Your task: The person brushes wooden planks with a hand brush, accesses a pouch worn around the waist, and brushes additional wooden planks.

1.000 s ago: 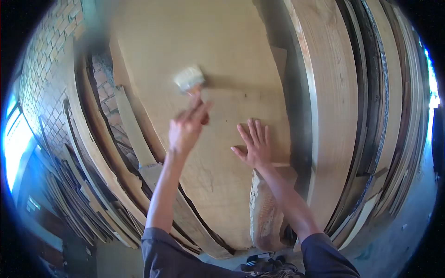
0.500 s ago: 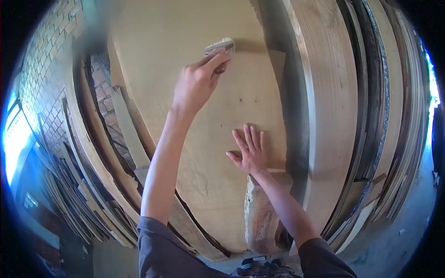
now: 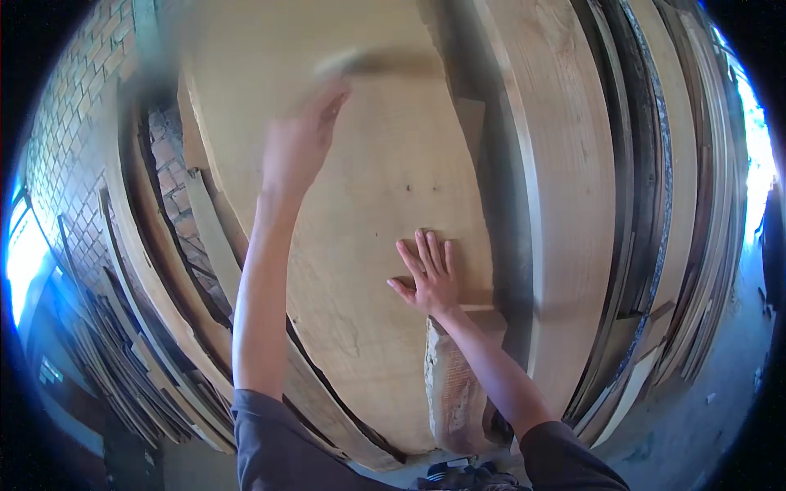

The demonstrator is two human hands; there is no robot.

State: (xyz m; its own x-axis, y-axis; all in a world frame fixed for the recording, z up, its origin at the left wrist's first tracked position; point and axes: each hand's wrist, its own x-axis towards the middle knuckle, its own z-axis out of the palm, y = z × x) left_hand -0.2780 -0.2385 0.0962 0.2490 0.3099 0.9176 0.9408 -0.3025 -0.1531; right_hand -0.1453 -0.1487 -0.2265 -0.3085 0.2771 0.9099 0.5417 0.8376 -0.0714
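My left hand (image 3: pixel 301 139) is closed around a brush (image 3: pixel 337 62) with pale bristles. Both are smeared by motion at the upper part of a large, light wooden slab (image 3: pixel 360 344). The brush casts a shadow to its right on the slab. Lower down, my right hand (image 3: pixel 431 278) lies flat on the slab's face, its fingers spread and holding nothing. Just below that hand, a rough-edged block of wood (image 3: pixel 458 380) stands against the slab, partly covered by my right forearm.
A thick plank (image 3: pixel 565 204) leans to the right of the slab, with several more boards (image 3: pixel 696 188) beyond it. Narrow boards (image 3: pixel 168 270) lean on the left along a brick wall (image 3: pixel 78 114). Concrete floor (image 3: pixel 696 434) shows at the lower right.
My left hand has swept the brush left and slightly up across the slab. My right hand stays flat on the slab. The whole view has shifted a little.
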